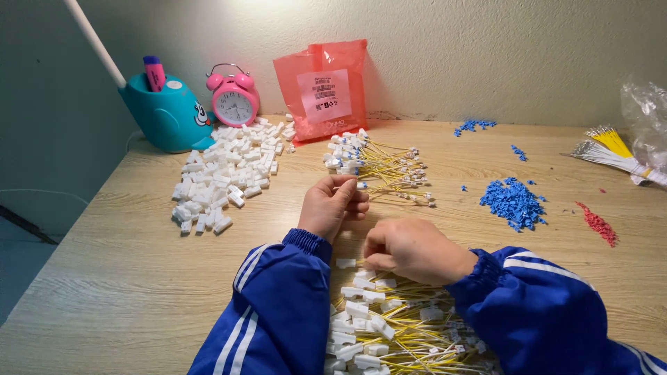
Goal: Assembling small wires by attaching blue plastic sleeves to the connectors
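My left hand pinches a white connector above the counter; my right hand is curled shut over the wired pile. Light, rigid, slick, I judge; grip the housing, not the thin yellow leads.

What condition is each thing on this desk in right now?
Left hand: fingers closed on a white connector.
Right hand: curled over the near wire pile.
White connectors: loose heap.
Blue bits: heaped.
Red bag: upright against wall.
Alarm clock: standing.
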